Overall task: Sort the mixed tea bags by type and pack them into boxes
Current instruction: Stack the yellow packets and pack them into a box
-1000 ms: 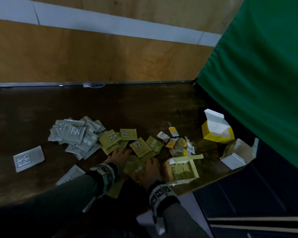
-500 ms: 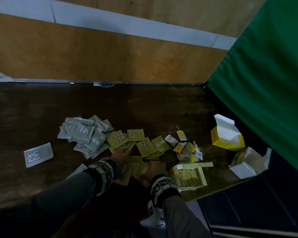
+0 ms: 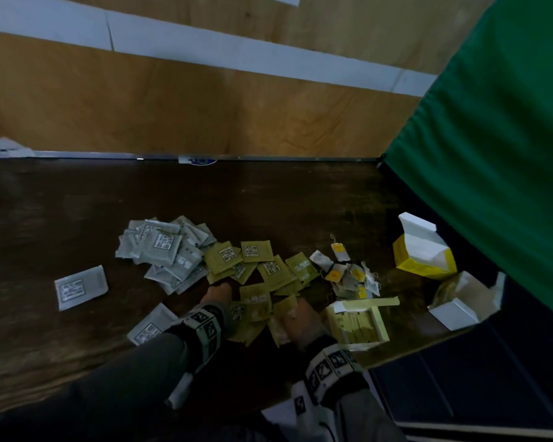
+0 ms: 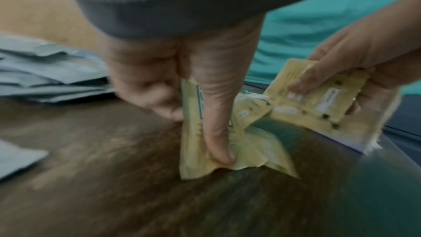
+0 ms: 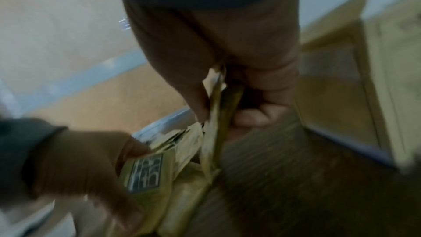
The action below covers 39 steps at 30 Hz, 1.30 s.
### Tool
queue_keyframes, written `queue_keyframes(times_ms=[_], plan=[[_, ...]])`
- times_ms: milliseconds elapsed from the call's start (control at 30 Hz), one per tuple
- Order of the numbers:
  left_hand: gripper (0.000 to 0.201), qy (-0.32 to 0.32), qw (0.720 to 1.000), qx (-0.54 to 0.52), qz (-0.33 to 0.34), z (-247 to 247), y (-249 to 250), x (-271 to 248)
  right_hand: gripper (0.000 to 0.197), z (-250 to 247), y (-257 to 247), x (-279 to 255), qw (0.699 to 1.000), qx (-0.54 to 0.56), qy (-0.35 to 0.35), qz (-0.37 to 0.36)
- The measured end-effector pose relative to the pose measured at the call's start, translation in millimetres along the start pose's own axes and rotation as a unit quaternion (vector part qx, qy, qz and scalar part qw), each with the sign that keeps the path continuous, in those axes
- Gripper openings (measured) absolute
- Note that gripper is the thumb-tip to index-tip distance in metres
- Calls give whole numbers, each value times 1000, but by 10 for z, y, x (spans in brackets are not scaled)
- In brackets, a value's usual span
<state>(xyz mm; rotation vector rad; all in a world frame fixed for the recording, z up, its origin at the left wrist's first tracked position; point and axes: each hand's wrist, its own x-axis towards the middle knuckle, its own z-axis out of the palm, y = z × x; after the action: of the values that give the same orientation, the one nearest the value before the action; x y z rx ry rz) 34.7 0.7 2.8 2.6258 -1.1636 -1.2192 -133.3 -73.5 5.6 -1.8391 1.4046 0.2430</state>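
Observation:
On the dark wooden table (image 3: 77, 199) lie a pile of grey sachets (image 3: 162, 250), a spread of green sachets (image 3: 256, 252) and a clump of loose yellow-tagged tea bags (image 3: 348, 275). My left hand (image 3: 217, 295) (image 4: 198, 136) pinches a crumpled green sachet (image 4: 248, 152) between thumb and fingers, low over the table. My right hand (image 3: 297, 320) (image 5: 224, 114) grips a small stack of green sachets (image 4: 318, 100), seen edge-on in the right wrist view. Just right of it stands an open green box (image 3: 358, 320) with green sachets standing inside.
An open yellow box (image 3: 422, 253) and an open white box (image 3: 460, 301) stand at the table's right end, beside a green curtain (image 3: 492, 138). Two grey sachets (image 3: 80, 287) (image 3: 150, 327) lie apart at the left. A wooden wall (image 3: 173, 106) backs the table.
Both hands stay among the green sachets beside the green box and have drawn sachets together. The head view has shifted, so everything sits further right in the picture.

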Motion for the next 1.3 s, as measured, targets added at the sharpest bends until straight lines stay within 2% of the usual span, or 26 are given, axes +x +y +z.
queue_keyframes(times_ms=[33, 100, 200, 333, 433, 500, 567, 633, 733, 767, 833, 867, 933, 1000, 1067, 1100, 1133, 1200, 1233, 1300], plan=[[38, 18, 1000, -7, -1, 31, -31, 2, 44, -25, 4, -6, 1000, 26, 8, 12], [36, 12, 1000, -12, -1, 61, -62, 7, 51, -51, -17, -34, 996, 73, 25, 34], [43, -57, 998, 14, 13, -23, 13, -118, 60, 7, -44, -43, 994, 110, -6, 25], [50, -105, 989, 91, 54, -105, 142, -242, 43, 139, -94, -105, 996, 69, -61, -17], [44, -80, 988, 127, 40, -169, 125, -231, 50, 236, -95, -139, 997, -37, -52, -44], [38, -48, 991, 111, 50, -270, 92, -220, 58, 308, -49, -160, 991, -116, -9, -64], [38, -19, 993, 101, 63, -403, 56, -229, 67, 370, -12, -205, 988, -128, 13, -86], [43, -30, 995, 61, 68, -493, 52, -234, 81, 409, -4, -201, 987, -131, 1, -89], [51, -53, 994, -74, 56, -513, 34, -282, 82, 421, -83, -148, 988, -140, -43, -53], [48, -67, 983, -159, 56, -484, 10, -281, 80, 425, -106, -115, 986, -151, -59, -40], [43, -82, 925, -366, 57, -402, -6, -298, 73, 423, -129, -37, 984, -160, -76, -16], [42, -83, 894, -437, 56, -383, -18, -306, 69, 411, -136, -20, 985, -153, -81, -5], [41, -124, 830, -537, 84, -376, -40, -319, 63, 417, -137, 17, 987, -140, -76, 11], [37, -162, 780, -595, 106, -397, -53, -314, 56, 432, -152, 18, 987, -125, -92, 26], [26, -158, 780, -599, 86, -429, -55, -362, 43, 449, -183, -5, 983, -150, -101, 26], [28, -138, 785, -600, 67, -431, -77, -357, 30, 437, -209, -40, 980, -169, -106, 20], [38, -113, 785, -607, 52, -433, -89, -344, 23, 407, -233, -84, 978, -173, -113, 16], [52, -70, 776, -626, 27, -444, -103, -296, 29, 320, -252, -184, 986, -128, -104, -12], [47, -59, 772, -632, 21, -461, -109, -287, 25, 280, -246, -233, 993, -77, -88, -34], [28, -82, 765, -639, 3, -505, -96, -315, 20, 162, -242, -360, 996, -3, -29, -82]])
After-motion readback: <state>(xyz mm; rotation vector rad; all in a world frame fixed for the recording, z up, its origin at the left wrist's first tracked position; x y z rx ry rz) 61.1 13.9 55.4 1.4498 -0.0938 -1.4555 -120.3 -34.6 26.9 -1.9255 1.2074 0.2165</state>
